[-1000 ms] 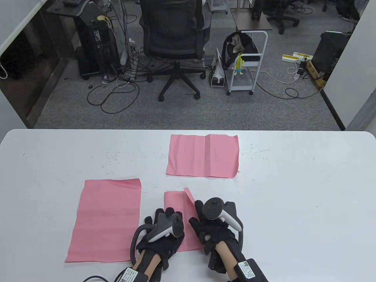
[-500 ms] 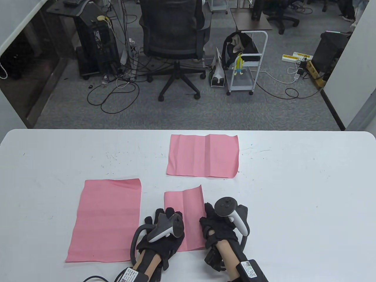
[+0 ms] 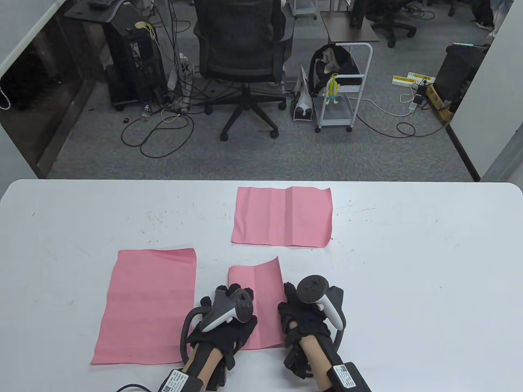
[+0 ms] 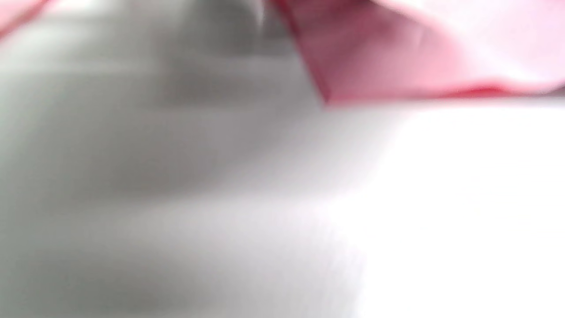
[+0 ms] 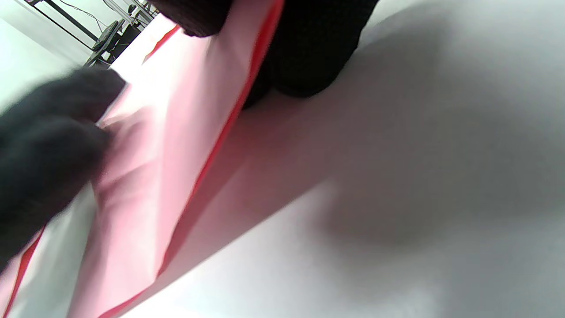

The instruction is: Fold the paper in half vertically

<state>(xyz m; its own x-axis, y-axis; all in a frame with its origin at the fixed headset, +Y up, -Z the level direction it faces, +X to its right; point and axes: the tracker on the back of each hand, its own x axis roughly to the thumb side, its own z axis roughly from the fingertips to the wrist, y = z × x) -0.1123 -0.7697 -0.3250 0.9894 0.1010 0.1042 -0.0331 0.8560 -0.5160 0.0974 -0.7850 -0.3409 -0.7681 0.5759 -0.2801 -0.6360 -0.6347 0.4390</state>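
Both hands work at the six o'clock edge of the white table (image 3: 408, 261), and the left hand (image 3: 222, 322) lies palm down on the left half of the folded pink paper (image 3: 257, 286), its fingers spread flat and pressing the sheet to the table. At three o'clock from it, the right hand (image 3: 304, 316) grips the paper's right edge; in the right wrist view its fingers (image 5: 48, 145) pinch the sheet (image 5: 185, 132) so that this edge stands lifted off the table surface (image 5: 419, 176), with a red-shadowed fold line running along it. The paper's far right corner curls slightly upward toward twelve o'clock. Largest of the pink sheets, the tall flat sheet (image 3: 147, 306) lies at nine o'clock of the hands, just beside the left hand but apart from the paper being handled. Next in size, the creased wide sheet (image 3: 282, 216) rests at twelve o'clock, near the far edge of the table and well clear of the hands. Smallest is the paper under the hands, between the other two sheets. A grey and white tracker (image 3: 229, 312) sits on the back of the left hand, and another tracker (image 3: 318, 298) sits on the right. The left wrist view is heavily blurred and shows only a pink corner of paper (image 4: 397, 57) against the pale table top (image 4: 265, 198).
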